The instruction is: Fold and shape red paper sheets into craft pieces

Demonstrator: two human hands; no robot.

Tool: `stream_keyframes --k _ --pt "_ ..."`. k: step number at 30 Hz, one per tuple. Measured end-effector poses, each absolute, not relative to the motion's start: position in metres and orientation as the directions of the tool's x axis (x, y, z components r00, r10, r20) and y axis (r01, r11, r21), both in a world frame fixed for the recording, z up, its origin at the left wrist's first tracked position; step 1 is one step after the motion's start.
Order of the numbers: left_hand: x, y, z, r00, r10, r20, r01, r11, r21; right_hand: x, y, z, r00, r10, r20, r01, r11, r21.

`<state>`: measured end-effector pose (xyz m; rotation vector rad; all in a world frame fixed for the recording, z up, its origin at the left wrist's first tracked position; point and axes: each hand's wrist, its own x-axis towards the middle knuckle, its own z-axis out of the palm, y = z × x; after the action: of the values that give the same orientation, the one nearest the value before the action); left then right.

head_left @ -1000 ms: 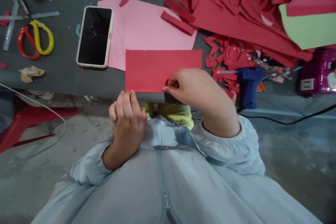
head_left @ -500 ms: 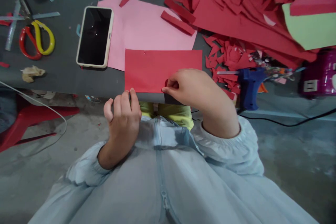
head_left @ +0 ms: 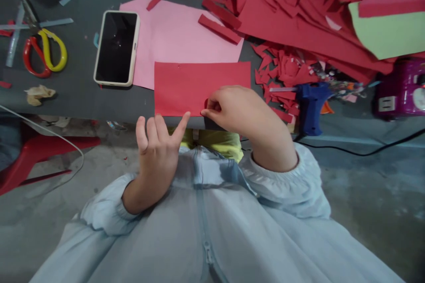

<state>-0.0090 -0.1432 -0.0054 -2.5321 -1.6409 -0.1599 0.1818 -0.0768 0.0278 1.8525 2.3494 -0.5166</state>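
A rectangular red paper sheet lies along the table's near edge, partly over a pink sheet. My right hand rests on its near right part, thumb and index finger pinched together at the near edge; the other fingers are curled under and partly hidden. My left hand is palm down with its fingers spread. Its index fingertip touches the sheet's near edge, close to the right hand's pinch, while the other fingers lie at the table edge by the near left corner.
A phone lies left of the sheet, and scissors with red and yellow handles are farther left. Red paper scraps are heaped on the right, near a blue glue gun and a purple device. A red chair stands below left.
My left index finger has swung out to the right along the sheet's near edge, away from the other fingers. My right hand keeps its pinch. The whole view has shifted slightly.
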Motion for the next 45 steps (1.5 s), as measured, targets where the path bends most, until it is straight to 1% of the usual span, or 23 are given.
stream_keyframes --k 3,5,8,10,14,18,20,24,32,39,41,45 --pt "-0.004 -0.143 -0.001 0.47 0.877 0.098 0.882 -0.463 -0.089 0.181 -0.076 0.027 -0.254 0.923 -0.288 0.958 0.2 -0.203" --pt "0.001 -0.142 -0.002 0.53 0.844 0.085 0.848 -0.523 -0.087 0.18 -0.076 0.027 -0.254 0.923 -0.29 0.959 0.2 -0.202" --pt "0.008 -0.14 -0.009 0.608 0.781 0.147 0.794 -0.604 -0.075 0.178 -0.075 0.029 -0.246 0.919 -0.307 0.963 0.195 -0.187" --pt "0.012 -0.138 -0.014 0.635 0.745 0.206 0.771 -0.627 -0.108 0.178 -0.076 0.03 -0.24 0.919 -0.313 0.965 0.189 -0.184" --pt "0.016 -0.136 -0.019 0.65 0.703 0.288 0.759 -0.618 -0.203 0.186 -0.081 0.032 -0.221 0.929 -0.296 0.964 0.161 -0.213" --pt "0.017 -0.136 -0.02 0.651 0.684 0.329 0.758 -0.611 -0.231 0.203 -0.088 0.033 -0.157 0.949 -0.273 0.97 0.096 -0.224" --pt "0.017 -0.136 -0.019 0.649 0.692 0.315 0.76 -0.612 -0.22 0.211 -0.09 0.032 -0.118 0.953 -0.279 0.972 0.054 -0.228" --pt "0.017 -0.137 -0.019 0.626 0.742 0.241 0.777 -0.619 -0.114 0.219 -0.091 0.029 -0.059 0.953 -0.297 0.973 -0.012 -0.23" --pt "0.015 -0.133 -0.01 0.627 0.774 0.083 0.777 -0.629 -0.007 0.216 -0.091 0.027 -0.06 0.953 -0.299 0.98 0.0 -0.198" --pt "0.017 -0.133 -0.01 0.626 0.775 0.084 0.78 -0.625 -0.043 0.216 -0.09 0.027 -0.083 0.948 -0.309 0.984 0.028 -0.178" --pt "0.019 -0.133 -0.01 0.629 0.773 0.083 0.777 -0.625 -0.078 0.216 -0.089 0.027 -0.087 0.947 -0.31 0.982 0.03 -0.185" --pt "0.025 -0.132 -0.01 0.645 0.76 0.079 0.758 -0.624 -0.189 0.216 -0.089 0.029 -0.083 0.945 -0.316 0.981 0.022 -0.192"
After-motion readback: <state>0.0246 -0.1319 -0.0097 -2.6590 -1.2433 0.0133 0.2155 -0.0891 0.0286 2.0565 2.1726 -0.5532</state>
